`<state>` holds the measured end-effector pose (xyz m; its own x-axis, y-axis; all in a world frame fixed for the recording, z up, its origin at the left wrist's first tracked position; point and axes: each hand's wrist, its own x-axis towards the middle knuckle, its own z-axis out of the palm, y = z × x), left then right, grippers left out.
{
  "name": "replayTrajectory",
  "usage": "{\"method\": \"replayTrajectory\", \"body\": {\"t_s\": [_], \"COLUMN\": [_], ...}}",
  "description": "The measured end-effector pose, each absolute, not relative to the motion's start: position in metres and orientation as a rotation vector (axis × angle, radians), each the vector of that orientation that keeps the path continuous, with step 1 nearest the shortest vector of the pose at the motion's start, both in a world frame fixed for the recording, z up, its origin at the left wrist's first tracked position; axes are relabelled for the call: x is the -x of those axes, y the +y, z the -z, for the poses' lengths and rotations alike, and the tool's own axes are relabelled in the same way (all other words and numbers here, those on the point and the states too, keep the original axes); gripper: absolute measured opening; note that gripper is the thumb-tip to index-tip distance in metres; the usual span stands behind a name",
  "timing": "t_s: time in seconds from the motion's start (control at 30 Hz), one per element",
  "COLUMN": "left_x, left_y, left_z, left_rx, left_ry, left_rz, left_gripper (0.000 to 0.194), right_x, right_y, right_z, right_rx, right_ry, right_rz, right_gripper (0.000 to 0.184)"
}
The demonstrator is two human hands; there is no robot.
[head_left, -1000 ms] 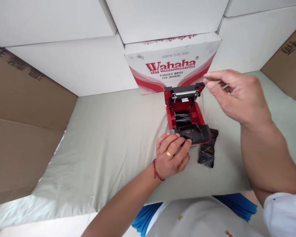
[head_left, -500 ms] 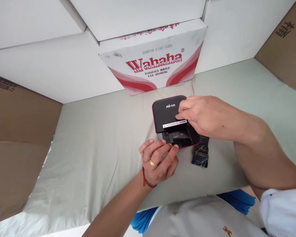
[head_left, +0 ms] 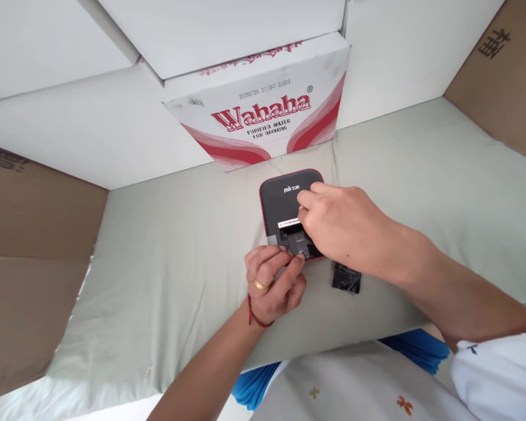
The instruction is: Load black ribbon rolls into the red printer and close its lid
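Observation:
A small black receipt printer [head_left: 275,202] with a red rim lies on the cloth, its dark recess [head_left: 296,240] uncovered at the near side. My left hand [head_left: 275,278], wearing a gold ring and a red cord, grips the printer's near left edge with bent fingers. Over the right part of the printer is my right hand [head_left: 337,225], its fingers curled and pinched together; whatever lies between them is hidden. The hand partly covers a white warning strip [head_left: 288,223]. Beside the printer's near right corner lies a crumpled piece of shiny black plastic [head_left: 347,278].
A Wahaha water carton [head_left: 263,126] stands behind the printer, against white boxes [head_left: 390,58]. Brown cartons [head_left: 35,280] border the left side, and another brown carton [head_left: 504,88] the right. A pale green cloth [head_left: 158,245] covers the surface.
My right hand has shifted nearer over the printer, now hiding more of the recess and strip. My left hand stays at the near edge. The whole view has shifted slightly.

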<state>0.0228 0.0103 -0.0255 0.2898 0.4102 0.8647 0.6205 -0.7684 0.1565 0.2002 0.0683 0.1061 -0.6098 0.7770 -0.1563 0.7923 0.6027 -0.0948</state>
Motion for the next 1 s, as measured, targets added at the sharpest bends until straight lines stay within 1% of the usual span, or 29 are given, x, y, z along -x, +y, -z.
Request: {"method": "replayTrajectory", "body": {"t_s": [0.1, 0.23, 0.3, 0.37, 0.47, 0.5, 0.6, 0.67, 0.77, 0.87, 0.93, 1.0], "left_x": [-0.022, -0.018, -0.016, -0.013, -0.007, -0.004, 0.004, 0.01, 0.014, 0.013, 0.012, 0.01], "left_y": [0.011, 0.008, 0.006, 0.007, 0.015, 0.018, 0.03, 0.038, 0.045, 0.049, 0.05, 0.051], "left_z": [0.026, 0.029, 0.03, 0.033, 0.038, 0.04, 0.043, 0.044, 0.043, 0.041, 0.04, 0.04], "left_rx": [2.346, 2.342, 2.334, 2.326, 2.283, 2.267, 2.282, 2.386, 2.609, 2.796, 2.839, 2.824], "left_ry": [-0.952, -1.016, -1.097, -1.203, -1.449, -1.554, -1.86, -1.971, -1.943, -1.882, -1.869, -1.864], "left_rz": [1.507, 1.6, 1.704, 1.835, 2.093, 2.191, 2.45, 2.517, 2.454, 2.364, 2.338, 2.333], "left_gripper": [0.049, 0.034, 0.023, 0.016, 0.011, 0.014, 0.04, 0.055, 0.071, 0.085, 0.091, 0.093], "right_x": [-0.204, -0.201, -0.196, -0.19, -0.184, -0.183, -0.182, -0.182, -0.181, -0.181, -0.183, -0.184], "right_y": [0.066, 0.047, 0.033, 0.02, 0.009, 0.008, 0.008, 0.009, 0.01, 0.007, 0.005, 0.004], "right_z": [-0.115, -0.12, -0.118, -0.116, -0.115, -0.115, -0.116, -0.116, -0.115, -0.109, -0.104, -0.102], "right_rx": [-1.312, -1.117, -1.044, -0.999, -0.91, -0.885, -0.865, -0.869, -0.879, -0.91, -0.908, -0.901], "right_ry": [2.637, 2.699, 2.693, 2.688, 2.68, 2.675, 2.69, 2.701, 2.702, 2.761, 2.803, 2.825], "right_rz": [0.25, 0.335, 0.342, 0.303, 0.265, 0.258, 0.229, 0.236, 0.275, 0.235, 0.192, 0.172], "right_gripper": [0.031, 0.02, 0.012, 0.008, 0.013, 0.015, 0.019, 0.019, 0.017, 0.013, 0.008, 0.007]}}
